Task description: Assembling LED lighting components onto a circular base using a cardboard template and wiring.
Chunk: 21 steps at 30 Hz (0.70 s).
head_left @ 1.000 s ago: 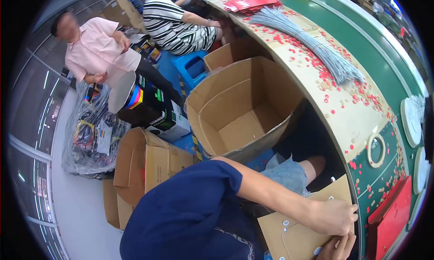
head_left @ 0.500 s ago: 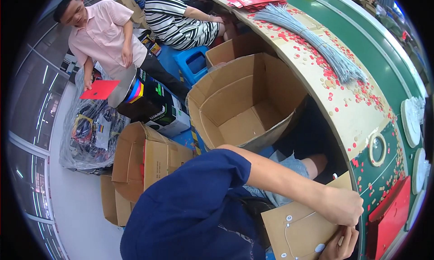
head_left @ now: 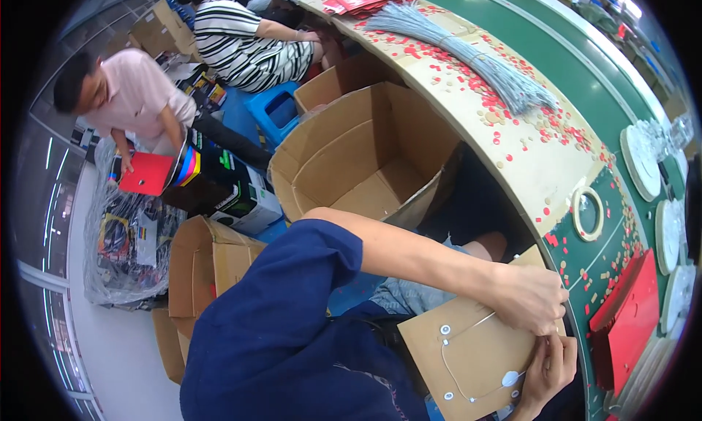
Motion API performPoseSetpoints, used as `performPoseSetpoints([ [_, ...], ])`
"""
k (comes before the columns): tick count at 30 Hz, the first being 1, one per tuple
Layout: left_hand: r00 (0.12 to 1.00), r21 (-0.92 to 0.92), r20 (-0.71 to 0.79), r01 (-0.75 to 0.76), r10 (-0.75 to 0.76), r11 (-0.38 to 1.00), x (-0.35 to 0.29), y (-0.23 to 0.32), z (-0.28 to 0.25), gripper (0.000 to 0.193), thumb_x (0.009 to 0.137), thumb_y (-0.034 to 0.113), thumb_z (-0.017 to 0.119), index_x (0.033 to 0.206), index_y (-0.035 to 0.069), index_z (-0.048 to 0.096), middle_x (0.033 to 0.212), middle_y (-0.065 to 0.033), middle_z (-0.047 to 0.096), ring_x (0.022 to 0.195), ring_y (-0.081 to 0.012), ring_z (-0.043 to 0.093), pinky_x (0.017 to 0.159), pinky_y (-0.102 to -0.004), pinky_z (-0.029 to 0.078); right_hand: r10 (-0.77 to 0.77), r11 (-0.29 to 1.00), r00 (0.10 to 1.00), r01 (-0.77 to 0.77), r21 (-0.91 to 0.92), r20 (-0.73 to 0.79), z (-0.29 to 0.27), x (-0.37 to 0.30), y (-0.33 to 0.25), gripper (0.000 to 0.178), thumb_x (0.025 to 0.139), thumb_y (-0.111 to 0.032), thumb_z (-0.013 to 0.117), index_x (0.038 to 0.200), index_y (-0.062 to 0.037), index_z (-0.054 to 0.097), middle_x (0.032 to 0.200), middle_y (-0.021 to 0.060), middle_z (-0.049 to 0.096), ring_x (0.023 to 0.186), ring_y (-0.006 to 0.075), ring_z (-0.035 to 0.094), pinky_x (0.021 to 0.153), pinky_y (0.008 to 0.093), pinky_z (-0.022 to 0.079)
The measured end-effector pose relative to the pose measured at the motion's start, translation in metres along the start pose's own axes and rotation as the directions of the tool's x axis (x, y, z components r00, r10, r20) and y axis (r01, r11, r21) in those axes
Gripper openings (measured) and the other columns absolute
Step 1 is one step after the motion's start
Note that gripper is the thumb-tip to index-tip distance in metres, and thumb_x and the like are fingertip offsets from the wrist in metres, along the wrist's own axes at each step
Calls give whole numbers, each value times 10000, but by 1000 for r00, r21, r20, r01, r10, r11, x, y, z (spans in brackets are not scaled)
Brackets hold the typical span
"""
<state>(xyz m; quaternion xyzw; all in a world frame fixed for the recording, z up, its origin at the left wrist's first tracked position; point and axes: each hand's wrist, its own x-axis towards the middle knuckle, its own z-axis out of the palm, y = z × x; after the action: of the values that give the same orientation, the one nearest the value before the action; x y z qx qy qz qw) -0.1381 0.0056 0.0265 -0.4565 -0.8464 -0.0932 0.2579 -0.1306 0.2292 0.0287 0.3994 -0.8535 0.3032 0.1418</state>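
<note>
A brown kraft envelope (head_left: 475, 351) with white button discs and thin white string lies tilted over my lap, beside the green table edge. My left hand (head_left: 532, 298) reaches across its upper right part, fingers curled together; one length of string runs taut beneath it. What its fingertips pinch is hidden. Just below, my right hand (head_left: 550, 366) is closed at the envelope's right edge, its bent fingers meeting the left hand's fingertips. A white button (head_left: 510, 378) shows next to the right hand, with string leading to it.
On the table lie red envelopes (head_left: 625, 322), a tape roll (head_left: 587, 214), a bundle of grey strings (head_left: 468, 55) and scattered red and tan discs. A big open carton (head_left: 351, 168) stands ahead. Another person at left holds a red sheet (head_left: 146, 174) near a black box.
The whole view has shifted, so most things appear farther left. My hands stay together at the envelope's edge. At left, the other person has bent down and brought the red sheet against the black box.
</note>
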Motion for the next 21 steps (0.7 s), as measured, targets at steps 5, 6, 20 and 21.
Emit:
performPoseSetpoints([
  [5,991,11,122,-52,50,999,0,-12,-6,181,866,212,634,763,76,694,746,-27,650,792,-200,653,601,-324,490,21,1000,1000,-21,16,-12,1,2,-2,276,757,127,740,1009,17,723,759,110,528,642,243,541,561,347,429],
  [6,991,-4,122,-54,54,999,1,-13,-6,170,874,214,629,784,85,694,759,-26,654,796,-196,652,612,-321,488,27,999,999,-27,21,-18,1,1,-3,243,777,121,737,995,18,708,757,111,513,635,239,532,556,343,419],
  [20,972,21,206,-124,117,992,11,-6,-6,141,860,198,619,792,74,620,713,-17,575,776,-169,589,630,-295,432,61,997,997,-58,55,-48,-4,4,5,214,709,55,807,903,-8,739,687,95,517,558,233,532,511,336,410],
  [21,970,9,202,-139,134,990,14,-5,-5,141,860,198,619,792,74,620,713,-17,575,776,-169,589,630,-295,432,83,993,996,-79,92,-45,-7,3,8,204,692,44,810,876,-11,740,673,95,511,547,234,531,505,339,407],
])
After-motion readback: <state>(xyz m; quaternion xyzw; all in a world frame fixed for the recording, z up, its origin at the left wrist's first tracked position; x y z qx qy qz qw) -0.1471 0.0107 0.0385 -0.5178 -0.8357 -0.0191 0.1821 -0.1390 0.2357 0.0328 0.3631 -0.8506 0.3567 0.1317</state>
